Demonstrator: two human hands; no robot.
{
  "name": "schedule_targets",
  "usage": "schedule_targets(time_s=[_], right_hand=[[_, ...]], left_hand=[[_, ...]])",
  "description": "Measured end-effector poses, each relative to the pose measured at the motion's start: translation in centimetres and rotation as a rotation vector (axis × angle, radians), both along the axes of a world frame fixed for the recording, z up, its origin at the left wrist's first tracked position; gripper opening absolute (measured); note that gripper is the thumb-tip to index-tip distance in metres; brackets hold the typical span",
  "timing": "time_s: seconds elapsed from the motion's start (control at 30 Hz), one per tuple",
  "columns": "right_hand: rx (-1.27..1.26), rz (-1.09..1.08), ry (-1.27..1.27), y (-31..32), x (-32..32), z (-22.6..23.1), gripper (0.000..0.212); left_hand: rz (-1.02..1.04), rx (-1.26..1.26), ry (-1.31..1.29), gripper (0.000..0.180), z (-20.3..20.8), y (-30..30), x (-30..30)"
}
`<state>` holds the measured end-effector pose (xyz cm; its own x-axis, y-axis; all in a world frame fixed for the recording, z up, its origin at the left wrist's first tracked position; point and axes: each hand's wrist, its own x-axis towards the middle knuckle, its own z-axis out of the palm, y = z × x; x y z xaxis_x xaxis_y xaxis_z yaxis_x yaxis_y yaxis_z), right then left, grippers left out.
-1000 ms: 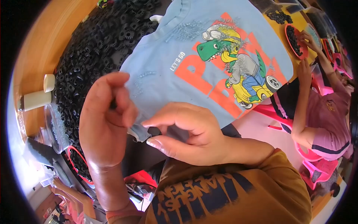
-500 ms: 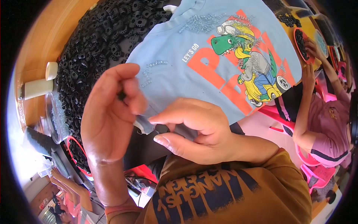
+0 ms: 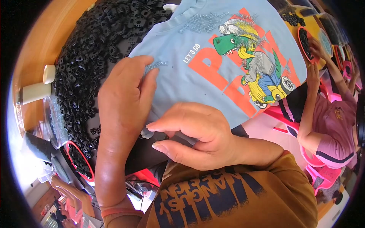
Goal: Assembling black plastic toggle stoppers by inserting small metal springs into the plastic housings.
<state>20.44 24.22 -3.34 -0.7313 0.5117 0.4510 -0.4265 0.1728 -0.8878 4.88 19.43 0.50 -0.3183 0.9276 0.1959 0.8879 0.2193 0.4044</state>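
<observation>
My left hand [image 3: 125, 89] is back-up over the left part of a light blue printed T-shirt [image 3: 167, 87]. Its thumb and forefinger tips reach a small row of thin metal springs [image 3: 161, 64] on the cloth; the other fingers curl underneath, hiding whatever they hold. A larger patch of springs [image 3: 201, 23] lies near the shirt's collar. My right hand [image 3: 197, 136] hovers by the shirt's near edge, thumb and forefinger apart and the other fingers bent in. I make out nothing held between its tips.
A large heap of small black plastic parts [image 3: 85, 68] covers the table to the left. Beside it stand a clear round tub of springs [image 3: 57, 121] and a red-rimmed tray [image 3: 80, 161]. At right, another person's hand [image 3: 315, 47] is at a red bowl [image 3: 303, 41].
My left hand has turned from palm-up to back-up and moved to the springs on the shirt. The black piece seen in its fingers is now hidden. My right hand has barely moved.
</observation>
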Motion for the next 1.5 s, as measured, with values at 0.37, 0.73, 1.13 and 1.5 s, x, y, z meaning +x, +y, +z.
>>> schedule_targets(time_s=[0.37, 0.73, 1.13, 1.5], right_hand=[[0.009, -0.016, 0.007, -0.1, -0.2, 0.0, 0.029], [0.026, -0.005, -0.020, -0.2, 0.0, 0.1, 0.027], [0.007, -0.001, 0.002, -0.3, 0.1, 0.0, 0.028], [-0.092, -0.027, -0.059, 0.2, 0.5, 0.1, 0.029]], left_hand=[[-0.059, 0.013, 0.049, 0.008, 0.2, 1.0, 0.4], [-0.042, -0.043, -0.377, 0.010, 0.4, -0.1, 0.4], [-0.164, -0.019, 0.102, 0.018, -0.2, -0.5, -0.2], [0.195, 0.018, -1.072, 0.028, 3.7, -2.6, 1.8]])
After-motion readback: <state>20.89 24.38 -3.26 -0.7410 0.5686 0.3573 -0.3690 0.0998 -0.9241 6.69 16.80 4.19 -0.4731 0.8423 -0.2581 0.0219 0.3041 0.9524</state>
